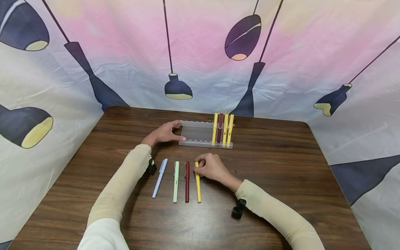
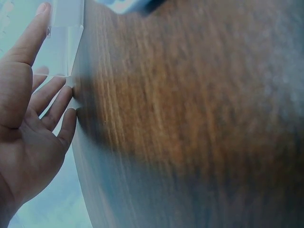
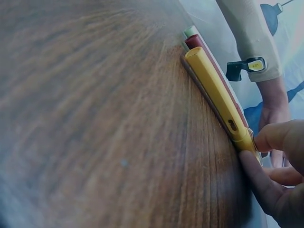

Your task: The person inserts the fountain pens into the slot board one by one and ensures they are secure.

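Note:
A clear pen rack [image 1: 197, 133] stands toward the back of the table, with three yellow pens [image 1: 230, 129] and a dark red pen [image 1: 220, 127] in its right end. My left hand [image 1: 165, 132] is at the rack's left end, its straight thumb touching the front corner and the other fingers spread along the side. With thumb and fingers, my right hand [image 1: 212, 167] pinches a yellow pen [image 1: 198, 187] near its clip end. That pen is rightmost in a row with a dark red pen [image 1: 187, 182], a light green pen [image 1: 176, 182] and a pale blue pen [image 1: 160, 178].
The brown wooden table [image 1: 281, 166] reaches back to a cloth backdrop [image 1: 206, 52] printed with lamps. Black wrist cameras sit on both sleeves [image 1: 268, 208]. The rack's left notches hold no pens.

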### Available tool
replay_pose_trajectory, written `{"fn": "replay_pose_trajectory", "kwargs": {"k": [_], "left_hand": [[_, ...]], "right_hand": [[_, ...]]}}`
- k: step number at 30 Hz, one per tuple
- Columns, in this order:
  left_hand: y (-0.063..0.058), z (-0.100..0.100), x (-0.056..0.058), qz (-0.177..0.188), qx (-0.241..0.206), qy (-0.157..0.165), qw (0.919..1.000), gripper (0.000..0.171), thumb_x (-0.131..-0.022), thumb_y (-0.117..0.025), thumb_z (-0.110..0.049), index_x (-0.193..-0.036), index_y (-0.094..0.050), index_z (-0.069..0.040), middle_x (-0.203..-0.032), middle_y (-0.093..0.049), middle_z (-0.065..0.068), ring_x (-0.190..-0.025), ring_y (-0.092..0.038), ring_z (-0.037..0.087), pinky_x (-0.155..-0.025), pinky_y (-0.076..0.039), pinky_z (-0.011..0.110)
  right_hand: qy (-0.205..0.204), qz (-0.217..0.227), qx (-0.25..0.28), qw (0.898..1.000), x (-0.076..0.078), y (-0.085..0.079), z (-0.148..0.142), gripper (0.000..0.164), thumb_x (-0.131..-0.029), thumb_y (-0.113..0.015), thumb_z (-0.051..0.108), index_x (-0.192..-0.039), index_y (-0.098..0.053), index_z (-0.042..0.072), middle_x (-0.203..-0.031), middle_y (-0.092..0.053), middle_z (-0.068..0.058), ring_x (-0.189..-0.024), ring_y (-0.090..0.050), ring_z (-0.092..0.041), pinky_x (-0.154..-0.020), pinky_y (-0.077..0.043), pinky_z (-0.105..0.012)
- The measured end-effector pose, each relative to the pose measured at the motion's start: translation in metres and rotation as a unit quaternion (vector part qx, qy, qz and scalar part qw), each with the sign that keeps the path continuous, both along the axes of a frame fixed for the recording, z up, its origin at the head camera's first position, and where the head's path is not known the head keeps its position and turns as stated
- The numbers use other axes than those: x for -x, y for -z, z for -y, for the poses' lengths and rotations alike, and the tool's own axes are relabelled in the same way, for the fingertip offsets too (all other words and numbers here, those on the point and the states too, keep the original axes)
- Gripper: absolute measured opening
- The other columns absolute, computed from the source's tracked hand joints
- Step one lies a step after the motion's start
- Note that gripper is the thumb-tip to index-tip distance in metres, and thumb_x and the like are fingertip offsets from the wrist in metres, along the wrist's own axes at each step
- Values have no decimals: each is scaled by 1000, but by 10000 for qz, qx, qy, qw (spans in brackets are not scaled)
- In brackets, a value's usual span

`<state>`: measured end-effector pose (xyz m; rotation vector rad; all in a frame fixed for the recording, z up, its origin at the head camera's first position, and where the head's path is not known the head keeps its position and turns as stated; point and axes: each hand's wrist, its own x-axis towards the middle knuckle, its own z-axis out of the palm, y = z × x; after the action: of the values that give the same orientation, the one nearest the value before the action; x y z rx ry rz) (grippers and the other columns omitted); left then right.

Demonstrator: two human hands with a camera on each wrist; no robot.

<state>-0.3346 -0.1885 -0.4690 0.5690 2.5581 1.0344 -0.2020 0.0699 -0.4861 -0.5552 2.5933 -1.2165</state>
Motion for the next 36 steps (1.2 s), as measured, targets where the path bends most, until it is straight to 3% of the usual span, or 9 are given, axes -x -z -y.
{"fn": "replay_pose_trajectory", "kwargs": {"k": [8, 16, 23, 32, 36], "left_hand": [[0, 0, 0, 22, 29, -3, 10000, 91, -90, -81, -37, -159, -31, -5, -159, -40, 17, -148, -36, 34, -119, -33, 53], [0, 0, 1, 36, 67, -27, 10000, 91, -90, -81, -37, -159, -32, -4, -159, -41, 17, -148, -37, 34, -119, -33, 52], [-2, -1, -1, 55, 59, -22, 10000, 91, -89, -81, -36, -159, -32, -3, -159, -40, 19, -148, -37, 36, -119, -33, 53], [0, -1, 0, 47, 0, -51, 10000, 89, -89, -82, -35, -157, -34, -4, -158, -42, 18, -147, -38, 35, -119, -34, 53], [1, 0, 0, 5, 7, -36, 10000, 90, -89, -82, -35, -157, -34, -3, -158, -42, 19, -147, -38, 35, -119, -34, 53]], "right_hand": [[56, 26, 24, 10000, 0, 0, -1, 26, -87, -80, 14, -109, -76, 2, -72, -70, 5, -55, -66, -7, -53, -55, -26], [99, 195, 432, 9988, 0, -2, -4, 22, -86, -78, 7, -107, -75, 1, -73, -71, 1, -54, -67, -10, -50, -56, -27], [92, 517, 855, 9950, 1, -2, -8, 25, -88, -77, 6, -112, -74, 0, -76, -72, -1, -58, -71, -14, -55, -60, -28], [50, 221, 1167, 9929, 1, -3, -14, 26, -88, -77, 7, -114, -76, 2, -83, -74, -3, -65, -71, -13, -60, -61, -28], [21, 338, 1386, 9898, 1, -5, -16, 31, -90, -77, 8, -119, -73, 0, -89, -76, -7, -68, -73, -15, -62, -62, -31]]}}
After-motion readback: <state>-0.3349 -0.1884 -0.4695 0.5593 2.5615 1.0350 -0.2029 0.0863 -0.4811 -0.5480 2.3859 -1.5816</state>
